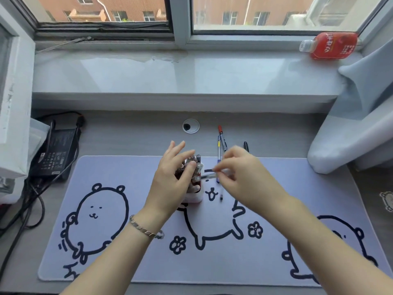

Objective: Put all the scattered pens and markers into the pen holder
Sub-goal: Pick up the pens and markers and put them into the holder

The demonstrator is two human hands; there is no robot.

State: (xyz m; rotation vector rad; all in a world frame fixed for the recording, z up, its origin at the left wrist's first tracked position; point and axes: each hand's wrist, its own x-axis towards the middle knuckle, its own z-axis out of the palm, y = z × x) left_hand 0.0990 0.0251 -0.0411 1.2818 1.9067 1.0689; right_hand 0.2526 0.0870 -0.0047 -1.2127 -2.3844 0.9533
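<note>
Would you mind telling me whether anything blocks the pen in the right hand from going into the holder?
Partly: the left hand covers the pen holder and its pens, beside where the right hand brings the clear pen.

The left hand [173,179] covered most of the holder [196,195]; only its lower right wall showed below the fingers. The pens [196,165] inside were seen only as tips past the fingertips, too bunched to count. The right hand [244,173] pinched a clear pen [209,176], its rear end hidden in the fingers and the whole thing blurred. Behind that hand a black pen [246,145] showed only its far end. A blue pen [219,154] ran under the blur, perhaps reaching the mat. Both forearms were cut off by the lower edge.
</note>
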